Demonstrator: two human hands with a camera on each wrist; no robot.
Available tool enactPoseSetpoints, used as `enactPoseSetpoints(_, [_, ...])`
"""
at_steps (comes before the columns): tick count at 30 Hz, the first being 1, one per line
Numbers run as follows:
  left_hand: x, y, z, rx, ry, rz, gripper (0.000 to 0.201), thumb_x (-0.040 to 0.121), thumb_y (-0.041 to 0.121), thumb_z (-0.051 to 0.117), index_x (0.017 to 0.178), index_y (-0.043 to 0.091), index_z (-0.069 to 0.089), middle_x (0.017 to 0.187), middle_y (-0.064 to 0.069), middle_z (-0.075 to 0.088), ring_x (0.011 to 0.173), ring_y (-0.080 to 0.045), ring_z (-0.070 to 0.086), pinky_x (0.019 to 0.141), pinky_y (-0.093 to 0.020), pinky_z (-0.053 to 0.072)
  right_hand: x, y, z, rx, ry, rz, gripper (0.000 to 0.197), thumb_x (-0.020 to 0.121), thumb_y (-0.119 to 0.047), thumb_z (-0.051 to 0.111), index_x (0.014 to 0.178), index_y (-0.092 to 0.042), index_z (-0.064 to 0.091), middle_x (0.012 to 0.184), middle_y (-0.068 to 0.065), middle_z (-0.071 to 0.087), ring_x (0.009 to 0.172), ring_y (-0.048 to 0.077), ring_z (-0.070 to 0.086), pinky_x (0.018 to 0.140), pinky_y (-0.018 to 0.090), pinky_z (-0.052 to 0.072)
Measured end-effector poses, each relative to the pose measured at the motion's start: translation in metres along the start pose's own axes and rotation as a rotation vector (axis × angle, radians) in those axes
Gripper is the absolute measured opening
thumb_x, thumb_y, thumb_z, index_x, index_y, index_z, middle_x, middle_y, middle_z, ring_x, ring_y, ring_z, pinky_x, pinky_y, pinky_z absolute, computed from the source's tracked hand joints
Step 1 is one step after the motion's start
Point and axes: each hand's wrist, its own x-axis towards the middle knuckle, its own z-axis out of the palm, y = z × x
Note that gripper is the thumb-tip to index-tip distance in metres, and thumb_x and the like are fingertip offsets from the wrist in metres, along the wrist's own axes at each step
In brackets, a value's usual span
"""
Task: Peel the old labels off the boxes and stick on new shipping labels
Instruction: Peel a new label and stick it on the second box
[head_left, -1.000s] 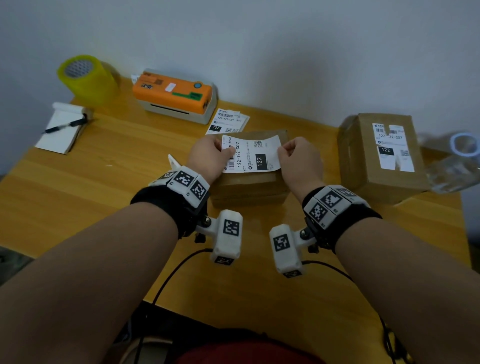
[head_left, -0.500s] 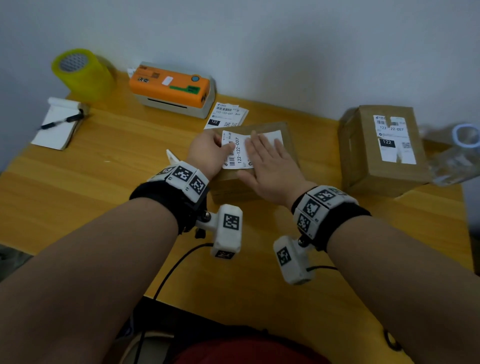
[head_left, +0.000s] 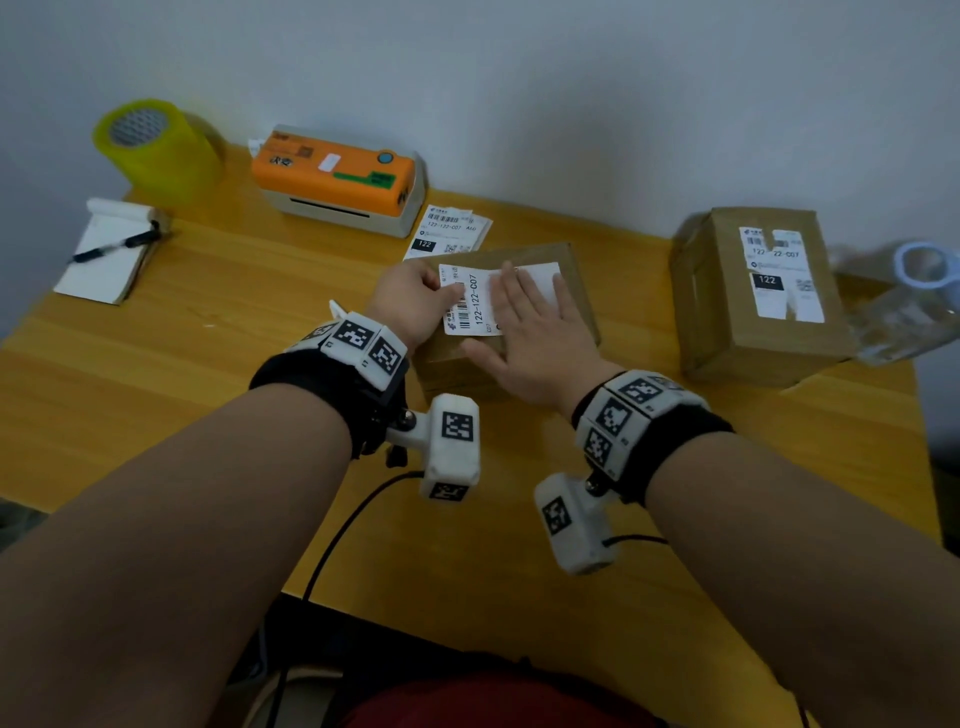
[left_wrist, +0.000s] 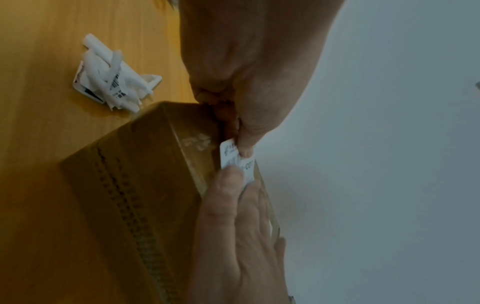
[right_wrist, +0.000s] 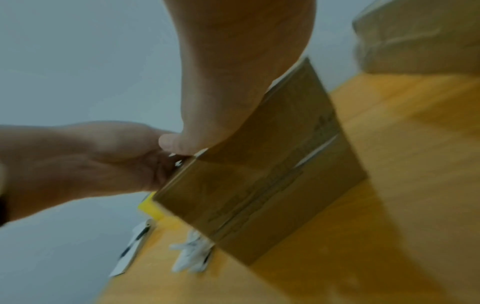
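Observation:
A brown cardboard box (head_left: 574, 270) sits mid-table with a new white shipping label (head_left: 475, 304) lying on its top. My left hand (head_left: 441, 288) pinches the label's left edge, thumb on top; the left wrist view shows that pinch on the label (left_wrist: 231, 153) at the box (left_wrist: 142, 174) corner. My right hand (head_left: 511, 317) lies flat with straight fingers over the label's right half and hides most of it. In the right wrist view its palm (right_wrist: 233, 72) presses on the box (right_wrist: 272, 164). A second box (head_left: 727, 338) at the right bears a torn label (head_left: 782, 270).
A crumpled wad of peeled label scraps (left_wrist: 111, 82) lies left of the box. At the back stand an orange label printer (head_left: 337, 176), spare printed labels (head_left: 449, 228) and a yellow tape roll (head_left: 150, 140). A notepad with pen (head_left: 104, 254) lies far left, a clear bottle (head_left: 909, 306) far right.
A second ago both hands held the label by its ends above the box. The right hand let go and now lies flat on it; the left hand keeps its pinch.

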Motion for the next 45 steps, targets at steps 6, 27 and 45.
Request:
enactPoseSetpoints(6, [0.001, 0.0, -0.002, 0.061, -0.007, 0.008, 0.019, 0.088, 0.028, 0.064, 0.078, 0.014, 0.055, 0.091, -0.011, 0.07, 0.086, -0.025, 0.068, 0.081, -0.047, 0.055, -0.025, 0.046, -0.003, -0.08, 0.002, 0.111, 0.088, 0.082, -0.071, -0.007, 0.15, -0.015, -0.012, 0.159, 0.005, -0.014, 0.146, 0.02, -0.013, 0.115, 0.051, -0.015])
enactPoseSetpoints(27, [0.003, -0.014, -0.011, -0.019, -0.065, 0.064, 0.021, 0.084, 0.031, 0.067, 0.086, 0.012, 0.059, 0.088, -0.007, 0.071, 0.082, -0.024, 0.069, 0.079, -0.045, 0.057, 0.008, 0.009, -0.001, -0.02, 0.066, 0.139, 0.085, 0.089, -0.067, 0.0, 0.15, -0.009, -0.007, 0.159, 0.01, -0.011, 0.147, 0.021, -0.011, 0.117, 0.045, -0.012])
enactPoseSetpoints(45, [-0.008, 0.003, 0.002, 0.935, -0.028, 0.55, 0.051, 0.101, 0.039, 0.023, 0.147, 0.015, 0.027, 0.155, -0.005, 0.023, 0.143, -0.024, 0.02, 0.116, -0.041, 0.019, 0.011, 0.016, -0.013, 0.038, 0.205, 0.078, 0.056, 0.1, -0.038, 0.012, 0.152, -0.021, 0.004, 0.16, 0.003, -0.004, 0.147, 0.023, -0.005, 0.114, 0.046, -0.014])
